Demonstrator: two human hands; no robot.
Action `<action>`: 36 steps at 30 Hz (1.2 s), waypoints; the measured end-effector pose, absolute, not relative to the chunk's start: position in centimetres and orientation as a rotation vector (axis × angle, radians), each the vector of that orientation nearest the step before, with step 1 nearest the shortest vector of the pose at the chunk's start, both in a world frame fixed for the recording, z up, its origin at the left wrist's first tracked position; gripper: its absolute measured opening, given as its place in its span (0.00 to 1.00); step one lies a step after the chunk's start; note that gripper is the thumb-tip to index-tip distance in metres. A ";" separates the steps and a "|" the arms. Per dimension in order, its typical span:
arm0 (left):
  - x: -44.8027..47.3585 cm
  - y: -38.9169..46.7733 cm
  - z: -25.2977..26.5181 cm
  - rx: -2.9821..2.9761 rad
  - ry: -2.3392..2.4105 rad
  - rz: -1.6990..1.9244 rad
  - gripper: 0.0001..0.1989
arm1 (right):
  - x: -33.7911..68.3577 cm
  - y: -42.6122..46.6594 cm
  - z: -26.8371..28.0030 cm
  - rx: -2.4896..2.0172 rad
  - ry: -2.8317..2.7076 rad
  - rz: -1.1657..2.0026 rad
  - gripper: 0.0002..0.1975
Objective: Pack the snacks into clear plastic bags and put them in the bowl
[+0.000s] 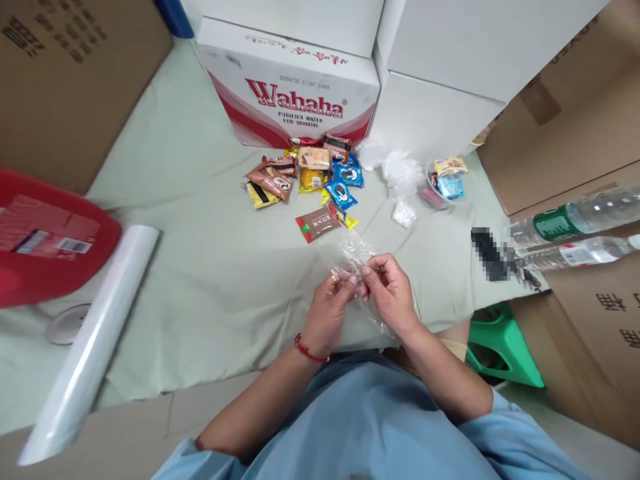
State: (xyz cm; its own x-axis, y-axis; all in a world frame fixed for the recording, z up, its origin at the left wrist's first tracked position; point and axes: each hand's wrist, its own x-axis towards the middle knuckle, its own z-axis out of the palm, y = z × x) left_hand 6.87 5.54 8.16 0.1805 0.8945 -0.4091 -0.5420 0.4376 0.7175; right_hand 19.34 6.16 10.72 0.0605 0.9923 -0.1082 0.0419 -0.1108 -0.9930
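A clear plastic bag point(356, 248) hangs crumpled between my two hands, above the cloth near the table's front edge. My left hand point(330, 303) pinches it between thumb and fingers. Close beside, my right hand point(391, 293) grips the same bag, fingertips almost touching the left ones. Just beyond the bag lies a brown and red snack packet point(321, 223). Farther back is a pile of wrapped snacks, with a brown packet point(271, 181), blue packets point(349, 172) and a bread-like pack point(314, 159). Several crumpled clear bags point(401, 172) rest to their right.
A clear tub point(434, 199) of snacks stands right of the bags. Behind the pile is a Wahaha water carton point(300, 87). Plastic bottles point(590, 217) lie at right, above a green stool point(505, 347). A white roll point(95, 340) and a red container point(50, 240) occupy the left.
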 end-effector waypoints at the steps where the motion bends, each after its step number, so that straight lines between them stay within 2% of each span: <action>1: 7.0 5.4 8.0 0.448 0.924 1.106 0.17 | 19.8 6.0 10.7 -1.351 -1.123 1.215 0.14; 10: 6.0 5.2 7.4 0.165 0.969 1.251 0.16 | 26.3 6.6 12.5 -1.264 -0.829 1.241 0.20; 18: 5.4 7.0 6.6 0.327 1.190 1.451 0.17 | 26.3 6.5 11.7 -1.259 -0.693 1.233 0.24; 23: 3.2 7.5 6.5 0.409 1.160 1.337 0.18 | 28.1 7.8 12.0 -1.353 -0.639 1.197 0.24; 27: 0.8 8.3 6.7 0.410 1.102 1.172 0.17 | 30.8 11.1 12.1 -1.458 -0.679 1.285 0.24; 32: 0.4 9.6 6.1 0.386 1.133 1.112 0.16 | 31.7 15.2 10.0 -1.537 -0.730 1.346 0.22; 36: 1.8 10.2 5.4 0.423 1.226 1.150 0.15 | 30.4 14.0 7.4 -1.524 -0.760 1.411 0.31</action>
State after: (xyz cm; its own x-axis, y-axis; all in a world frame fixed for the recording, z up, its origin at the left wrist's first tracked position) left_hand 1.77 10.20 5.39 -0.0927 0.8553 -0.5098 -0.4548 0.4191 0.7858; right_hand 30.43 14.04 7.40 0.1611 0.8897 -0.4272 -0.1329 -0.4094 -0.9026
